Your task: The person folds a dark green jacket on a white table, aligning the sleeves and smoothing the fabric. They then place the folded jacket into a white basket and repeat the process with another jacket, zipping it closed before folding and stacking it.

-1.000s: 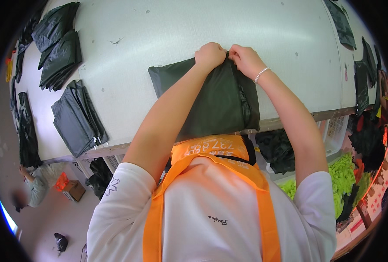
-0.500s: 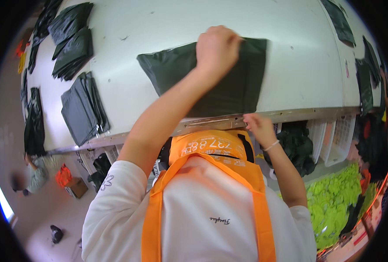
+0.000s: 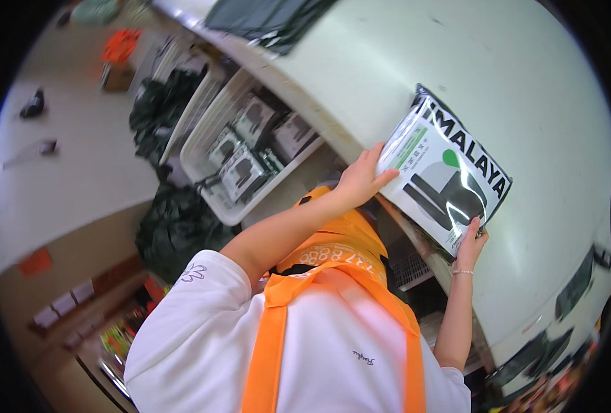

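Both forearms reach up from the lower frame to the white table (image 3: 512,82). The left hand (image 3: 360,180) grasps the near-left edge of a glossy printed packet (image 3: 443,175), fingers curled around it. The right hand (image 3: 472,241) pinches the packet's lower-right corner, wrist bent upward. The packet lies flat at the table's front edge. Bare tabletop extends beyond it. A white basket (image 3: 250,155) sits below the table, left of the hands.

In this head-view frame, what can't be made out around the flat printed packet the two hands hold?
- Head view: underside of the printed packet, against the white table.
- Left hand palm, turned away.
- Right hand fingertips, behind the packet's corner.
- Boxes in the white bin: too small.
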{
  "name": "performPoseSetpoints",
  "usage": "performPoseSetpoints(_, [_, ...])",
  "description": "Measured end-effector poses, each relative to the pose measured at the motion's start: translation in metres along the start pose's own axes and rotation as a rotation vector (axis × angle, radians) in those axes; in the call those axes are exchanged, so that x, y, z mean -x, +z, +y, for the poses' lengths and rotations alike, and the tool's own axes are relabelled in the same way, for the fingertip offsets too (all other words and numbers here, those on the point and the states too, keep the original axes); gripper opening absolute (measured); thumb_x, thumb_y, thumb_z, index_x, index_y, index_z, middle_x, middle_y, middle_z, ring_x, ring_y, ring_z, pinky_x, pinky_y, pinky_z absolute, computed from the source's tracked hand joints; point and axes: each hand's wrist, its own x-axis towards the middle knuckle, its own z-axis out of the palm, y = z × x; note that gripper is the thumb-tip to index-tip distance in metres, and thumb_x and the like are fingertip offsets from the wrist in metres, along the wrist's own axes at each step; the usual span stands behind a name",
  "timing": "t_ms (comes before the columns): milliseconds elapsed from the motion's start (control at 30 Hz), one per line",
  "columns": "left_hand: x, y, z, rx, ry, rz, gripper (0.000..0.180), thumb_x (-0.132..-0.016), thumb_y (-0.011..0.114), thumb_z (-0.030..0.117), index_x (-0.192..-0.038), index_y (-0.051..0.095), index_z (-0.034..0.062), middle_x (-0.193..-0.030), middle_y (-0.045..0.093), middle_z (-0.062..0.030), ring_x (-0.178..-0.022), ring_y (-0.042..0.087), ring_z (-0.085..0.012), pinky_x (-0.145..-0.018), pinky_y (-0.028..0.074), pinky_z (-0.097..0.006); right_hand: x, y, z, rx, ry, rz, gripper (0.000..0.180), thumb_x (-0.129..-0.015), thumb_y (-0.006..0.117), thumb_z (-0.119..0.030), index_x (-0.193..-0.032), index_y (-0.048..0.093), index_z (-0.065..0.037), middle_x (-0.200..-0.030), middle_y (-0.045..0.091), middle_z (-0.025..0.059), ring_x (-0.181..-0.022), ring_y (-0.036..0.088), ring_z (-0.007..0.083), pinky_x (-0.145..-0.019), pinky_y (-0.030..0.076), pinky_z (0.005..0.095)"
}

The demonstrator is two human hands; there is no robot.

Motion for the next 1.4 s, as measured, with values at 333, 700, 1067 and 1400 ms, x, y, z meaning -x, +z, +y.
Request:
performPoseSetpoints(333, [0.251, -0.158, -0.248, 0.271, -0.323, 0.92, 0.053, -0.092, 0.057, 0.021, -0.135, 0.038, -0.001, -0.113, 0.059, -0.0159, -0.105, 0.057, -0.023, -0.09, 0.044, -0.032, 0.192, 0.254, -0.099, 0.359, -0.81, -0.875, 0.084, -0.082, 0.068, -0.033, -0.137, 0.024, 0.012, -0.132, 0.038, 0.0325, -0.124, 0.04, 0.0412, -0.105, 0.032, 0.0406])
performPoseSetpoints(700, [0.317, -0.26, -0.446, 0.058, -0.795, 1.044, 0.055, -0.086, 0.062, 0.033, -0.124, 0.048, -0.004, -0.096, 0.064, -0.0161, -0.088, 0.062, -0.0255, -0.082, 0.047, -0.036, 0.296, 0.367, 0.005, 0.937, -0.532, -1.443, 0.059, -0.088, 0.055, -0.037, -0.133, 0.042, -0.001, -0.126, 0.053, 0.0232, -0.117, 0.05, 0.0354, -0.098, 0.041, 0.0405])
performPoseSetpoints(1067, [0.11, -0.08, -0.253, -0.03, 0.137, 0.044, 0.043, -0.087, 0.061, 0.015, -0.125, 0.05, 0.0002, -0.117, 0.057, -0.0171, -0.103, 0.057, -0.0264, -0.088, 0.045, -0.034, 0.251, 0.125, 0.232, 0.196, 0.194, -0.133, 0.027, -0.088, 0.057, -0.025, -0.101, 0.063, -0.003, -0.085, 0.068, 0.0128, -0.077, 0.064, 0.0254, -0.072, 0.05, 0.0347])
performPoseSetpoints(1400, [0.122, 0.269, 0.04, -0.638, 1.113, -0.109, 0.059, -0.09, 0.057, 0.03, -0.138, 0.036, 0.0033, -0.142, 0.035, -0.0208, -0.132, 0.031, -0.0369, -0.108, 0.026, -0.045, 0.313, -0.048, 0.545, 0.067, 0.567, 0.677, 0.018, -0.084, 0.058, -0.016, -0.092, 0.063, -0.001, -0.082, 0.065, 0.0136, -0.076, 0.062, 0.0318, -0.072, 0.05, 0.0398])
